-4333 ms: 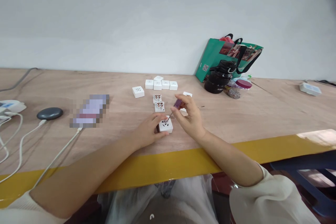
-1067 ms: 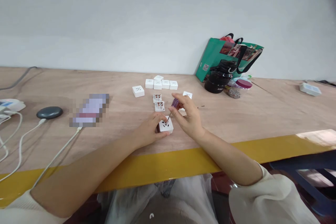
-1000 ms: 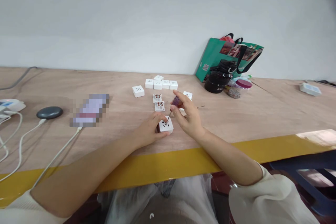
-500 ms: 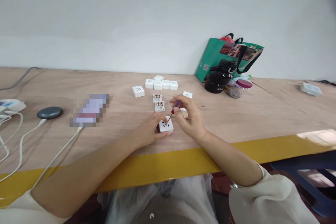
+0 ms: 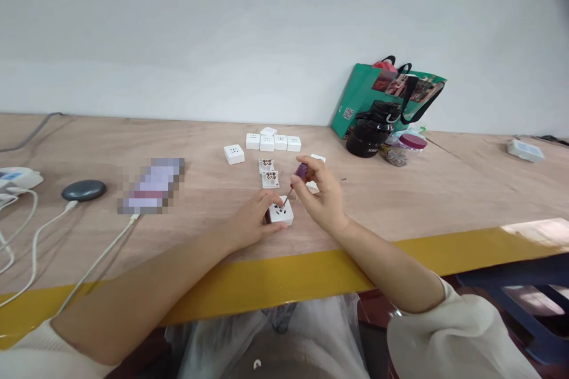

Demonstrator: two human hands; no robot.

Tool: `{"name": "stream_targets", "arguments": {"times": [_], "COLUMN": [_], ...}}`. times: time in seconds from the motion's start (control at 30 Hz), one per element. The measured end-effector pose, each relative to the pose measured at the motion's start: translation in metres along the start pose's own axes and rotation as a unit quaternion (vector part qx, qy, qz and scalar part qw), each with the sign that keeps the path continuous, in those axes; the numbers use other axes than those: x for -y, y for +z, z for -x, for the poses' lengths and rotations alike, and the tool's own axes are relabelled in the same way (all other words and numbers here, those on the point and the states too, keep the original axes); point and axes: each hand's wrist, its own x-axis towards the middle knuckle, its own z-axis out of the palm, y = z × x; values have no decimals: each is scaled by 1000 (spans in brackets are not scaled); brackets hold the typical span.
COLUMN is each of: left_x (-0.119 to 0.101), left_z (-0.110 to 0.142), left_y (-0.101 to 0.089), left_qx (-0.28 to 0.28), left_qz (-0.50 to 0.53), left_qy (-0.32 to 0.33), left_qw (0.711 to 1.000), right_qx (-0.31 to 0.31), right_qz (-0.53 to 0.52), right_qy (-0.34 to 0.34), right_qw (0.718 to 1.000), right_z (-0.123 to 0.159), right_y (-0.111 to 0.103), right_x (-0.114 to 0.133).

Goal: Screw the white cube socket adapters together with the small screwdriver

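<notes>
My left hand [image 5: 253,219] grips a white square power socket [image 5: 283,213] flat on the table, thumb along its near side and fingers at its far left corner. Between the thumb and fingers of my right hand [image 5: 323,196] is a screwdriver [image 5: 301,172] with a purple and red handle. Its shaft slants down to the left, and the tip meets the middle of the socket face. Just beyond lie two opened socket pieces [image 5: 269,179] with copper-coloured metal parts inside. Another white piece [image 5: 313,187] is partly hidden behind my right hand.
Several white sockets [image 5: 267,143] sit in a group farther back, with one socket [image 5: 234,154] to their left. A black flask [image 5: 371,130], a jar [image 5: 402,151] of small parts and a green bag [image 5: 355,92] stand back right. A phone [image 5: 153,186] and cables lie left.
My right fingers have shifted their grip around the screwdriver handle, with the index finger now higher on its end. The socket and my left hand have stayed in place.
</notes>
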Motion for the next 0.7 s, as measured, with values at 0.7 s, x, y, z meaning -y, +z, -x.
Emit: {"name": "stream_targets", "arguments": {"times": [0.7], "left_x": [-5], "left_z": [0], "left_y": [-1], "left_qx": [-41], "left_qz": [-10], "left_qy": [31], "left_qw": [999], "right_qx": [-18], "right_qz": [-43], "right_qy": [6], "right_qw": [999], "right_z": [-3], "right_y": [-1], "right_x": [4]}}
